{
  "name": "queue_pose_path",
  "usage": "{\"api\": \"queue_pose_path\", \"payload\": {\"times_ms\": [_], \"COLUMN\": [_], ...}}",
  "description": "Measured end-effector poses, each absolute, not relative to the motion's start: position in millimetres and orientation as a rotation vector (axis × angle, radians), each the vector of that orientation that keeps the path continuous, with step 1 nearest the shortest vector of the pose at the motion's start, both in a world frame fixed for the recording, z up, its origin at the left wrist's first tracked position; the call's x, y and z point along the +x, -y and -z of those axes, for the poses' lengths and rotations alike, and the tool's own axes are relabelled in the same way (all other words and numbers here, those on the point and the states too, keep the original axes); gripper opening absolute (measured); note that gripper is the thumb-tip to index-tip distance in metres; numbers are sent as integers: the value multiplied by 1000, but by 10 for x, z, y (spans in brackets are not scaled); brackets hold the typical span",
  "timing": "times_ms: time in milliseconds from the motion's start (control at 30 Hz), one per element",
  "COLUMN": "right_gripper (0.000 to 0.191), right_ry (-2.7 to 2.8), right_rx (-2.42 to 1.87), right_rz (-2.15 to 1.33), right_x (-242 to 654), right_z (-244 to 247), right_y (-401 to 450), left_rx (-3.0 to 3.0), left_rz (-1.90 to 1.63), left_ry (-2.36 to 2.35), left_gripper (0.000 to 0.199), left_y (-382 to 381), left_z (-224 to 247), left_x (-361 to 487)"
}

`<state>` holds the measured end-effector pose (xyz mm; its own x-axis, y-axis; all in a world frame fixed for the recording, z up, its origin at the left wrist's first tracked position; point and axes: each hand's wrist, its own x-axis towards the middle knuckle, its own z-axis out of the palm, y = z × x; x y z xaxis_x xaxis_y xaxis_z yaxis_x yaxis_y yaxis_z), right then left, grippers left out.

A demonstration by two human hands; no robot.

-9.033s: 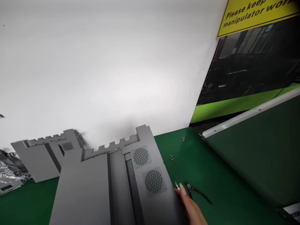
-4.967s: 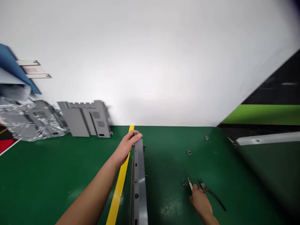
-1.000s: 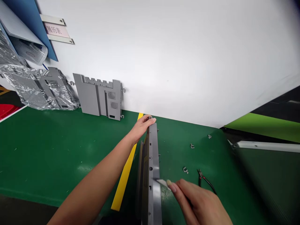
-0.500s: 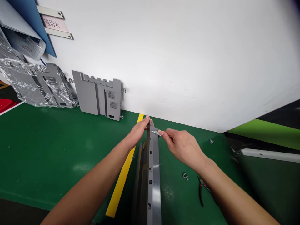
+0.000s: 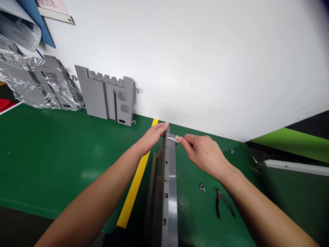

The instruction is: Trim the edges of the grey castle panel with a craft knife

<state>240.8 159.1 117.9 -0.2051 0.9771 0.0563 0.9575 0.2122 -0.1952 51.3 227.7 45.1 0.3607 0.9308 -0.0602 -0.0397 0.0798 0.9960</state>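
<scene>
A grey sheet-metal panel stands on its long edge on the green floor, running away from me. My left hand grips its far end from the left. My right hand pinches a small steel blade between thumb and fingers. The blade's tip lies against the panel's edge near that far end. Its handle, if it has one, is hidden in my fingers. Red-handled pliers lie on the floor below my right wrist, next to a small metal hook.
A grey panel leans on the white wall beyond my hands, beside a plastic-wrapped panel. A yellow floor line runs left of the upright panel. A dark green board with a white strip slopes at right.
My right hand has risen from the panel's middle to its far end, carrying the blade. The pliers are now fully uncovered. My left hand stays on the panel's end.
</scene>
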Motion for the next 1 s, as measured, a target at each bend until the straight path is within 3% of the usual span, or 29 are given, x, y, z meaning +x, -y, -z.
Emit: {"api": "queue_pose_path", "payload": {"times_ms": [233, 467, 1000], "right_gripper": [51, 53, 55], "right_ry": [2402, 2366, 2672], "right_rx": [-1880, -1839, -1792], "right_rz": [-59, -166, 364], "right_x": [2396, 2404, 2304], "right_z": [-1202, -1163, -1253], "right_y": [-1639, -1650, -1656], "left_rx": [1245, 1237, 1215], "left_rz": [-860, -818, -819], "left_ry": [-964, -988, -979], "left_gripper": [52, 55, 49], "left_y": [-2293, -2311, -2300], "left_z": [-483, -474, -496], "left_x": [493, 462, 451]}}
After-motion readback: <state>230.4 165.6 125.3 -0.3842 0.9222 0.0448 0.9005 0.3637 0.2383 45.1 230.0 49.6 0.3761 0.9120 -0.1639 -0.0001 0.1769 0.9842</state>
